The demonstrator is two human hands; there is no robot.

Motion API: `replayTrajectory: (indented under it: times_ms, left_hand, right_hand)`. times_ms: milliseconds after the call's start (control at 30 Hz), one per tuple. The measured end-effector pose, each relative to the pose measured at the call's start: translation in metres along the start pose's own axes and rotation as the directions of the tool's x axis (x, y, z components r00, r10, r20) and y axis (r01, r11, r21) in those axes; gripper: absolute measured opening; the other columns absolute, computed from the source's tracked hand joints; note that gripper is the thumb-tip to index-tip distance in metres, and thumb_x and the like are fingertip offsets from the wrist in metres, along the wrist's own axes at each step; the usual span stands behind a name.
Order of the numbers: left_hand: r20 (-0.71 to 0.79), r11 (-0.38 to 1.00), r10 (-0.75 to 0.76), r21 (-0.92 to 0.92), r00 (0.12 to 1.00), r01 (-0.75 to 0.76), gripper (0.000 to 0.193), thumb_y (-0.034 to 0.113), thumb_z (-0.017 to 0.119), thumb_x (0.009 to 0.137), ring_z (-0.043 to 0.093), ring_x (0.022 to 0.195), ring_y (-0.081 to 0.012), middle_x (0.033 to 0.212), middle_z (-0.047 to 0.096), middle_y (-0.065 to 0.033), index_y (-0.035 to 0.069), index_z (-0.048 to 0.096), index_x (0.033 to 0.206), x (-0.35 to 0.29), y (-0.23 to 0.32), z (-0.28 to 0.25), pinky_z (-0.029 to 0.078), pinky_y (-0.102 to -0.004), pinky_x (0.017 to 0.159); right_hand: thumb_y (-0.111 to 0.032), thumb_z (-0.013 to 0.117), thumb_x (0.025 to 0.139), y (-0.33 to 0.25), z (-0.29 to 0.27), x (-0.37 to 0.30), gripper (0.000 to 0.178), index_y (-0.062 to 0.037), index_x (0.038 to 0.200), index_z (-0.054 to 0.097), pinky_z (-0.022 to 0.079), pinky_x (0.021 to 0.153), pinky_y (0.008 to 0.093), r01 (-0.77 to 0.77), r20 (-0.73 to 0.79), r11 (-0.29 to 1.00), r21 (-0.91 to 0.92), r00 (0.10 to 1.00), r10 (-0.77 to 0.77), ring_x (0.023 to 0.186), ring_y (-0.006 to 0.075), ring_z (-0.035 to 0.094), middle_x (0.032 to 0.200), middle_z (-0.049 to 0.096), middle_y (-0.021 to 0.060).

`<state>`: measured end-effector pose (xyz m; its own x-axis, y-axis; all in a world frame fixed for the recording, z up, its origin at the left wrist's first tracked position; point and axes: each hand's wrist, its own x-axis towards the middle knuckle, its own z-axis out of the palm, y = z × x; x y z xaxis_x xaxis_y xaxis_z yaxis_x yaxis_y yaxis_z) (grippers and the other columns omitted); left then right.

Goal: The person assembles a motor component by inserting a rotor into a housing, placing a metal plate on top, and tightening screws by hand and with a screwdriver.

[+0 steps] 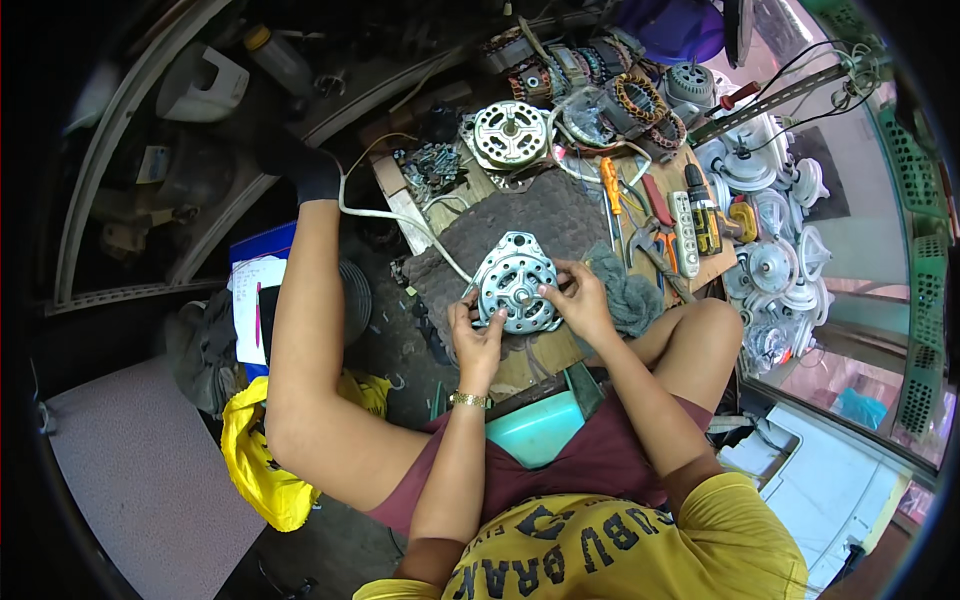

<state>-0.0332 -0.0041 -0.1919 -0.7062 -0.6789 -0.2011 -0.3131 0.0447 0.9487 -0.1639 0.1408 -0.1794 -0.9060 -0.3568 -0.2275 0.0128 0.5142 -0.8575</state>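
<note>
Between my hands is a round silver electric motor (516,284) with a perforated metal end cover and a short shaft at its centre. A pale cable runs from its left side up and away. My left hand (474,340) grips the lower left rim, thumb on the face of the cover. On the right rim, my right hand (580,302) holds the motor with its thumb near the shaft. Beneath it lies a dark grey cloth (470,225) on a wooden board. A crumpled grey-green rag (624,290) sits just right of my right hand.
Another motor (510,134) stands at the board's far side, near wound copper coils (640,98). To the right are an orange screwdriver (610,185), pliers (655,248), a white power strip (684,235) and a drill (703,215). Bagged white plastic parts (775,265) crowd the right edge.
</note>
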Motion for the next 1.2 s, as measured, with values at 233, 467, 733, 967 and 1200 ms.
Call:
replayTrajectory:
  times_ms: [233,467,733,967,1200]
  left_hand:
    - [0.049,0.999,-0.004,0.045,0.999,0.002,0.05,0.012,0.077,0.084,0.048,0.092,-0.018,0.113,0.049,-0.0093,-0.005,0.056,0.127,0.002,0.003,0.003,0.051,-0.0294,0.084]
    - [0.052,1.0,0.007,-0.005,0.999,-0.007,0.059,0.025,0.075,0.087,0.049,0.115,-0.0257,0.128,0.048,-0.0163,-0.003,0.052,0.134,0.007,-0.024,0.002,0.039,-0.0352,0.103]
    - [0.02,0.982,0.012,-0.189,1.0,-0.008,0.063,0.02,0.079,0.082,0.049,0.12,-0.0285,0.125,0.048,-0.0159,-0.002,0.05,0.133,-0.002,-0.022,0.009,0.039,-0.0383,0.104]
    - [-0.003,0.997,0.062,-0.055,0.998,-0.062,0.064,0.024,0.079,0.08,0.045,0.123,-0.0331,0.125,0.048,-0.0177,0.0,0.05,0.132,-0.004,-0.025,0.007,0.034,-0.0417,0.107]
    - [0.056,0.997,0.075,-0.005,0.996,-0.075,0.063,0.022,0.076,0.086,0.048,0.124,-0.0279,0.127,0.045,-0.0157,-0.001,0.048,0.137,-0.004,-0.025,0.004,0.037,-0.0381,0.108]
  right_hand:
    - [-0.018,0.084,0.076,0.023,0.007,-0.001,0.046,0.0013,0.114,0.068,0.048,0.061,0.0265,-0.067,-0.03,0.992,0.103,0.997,0.07,0.065,0.0106,0.054,0.086,0.061,0.0053]
    - [-0.021,0.071,0.088,-0.005,0.016,-0.006,0.038,0.0017,0.117,0.063,0.048,0.08,0.0311,0.28,-0.19,0.952,0.125,0.948,-0.254,0.091,0.0187,0.059,0.104,0.059,0.0099]
    - [-0.036,0.036,0.1,-0.082,0.071,-0.028,0.038,-0.0069,0.08,0.049,0.035,0.072,0.0285,0.362,-0.392,0.671,0.646,0.913,-0.115,0.075,0.0122,0.042,0.078,0.046,0.0028]
    - [-0.037,0.044,0.096,-0.073,0.068,-0.006,0.053,-0.0081,0.052,0.033,0.021,0.046,0.0282,0.413,-0.218,0.645,0.644,0.906,-0.362,0.046,0.0113,0.028,0.05,0.033,0.0017]
    - [-0.032,0.068,0.089,-0.063,0.0,0.018,0.041,-0.001,0.114,0.062,0.049,0.08,0.0294,0.233,0.199,0.827,0.511,0.904,-0.378,0.092,0.0188,0.062,0.106,0.063,0.011]
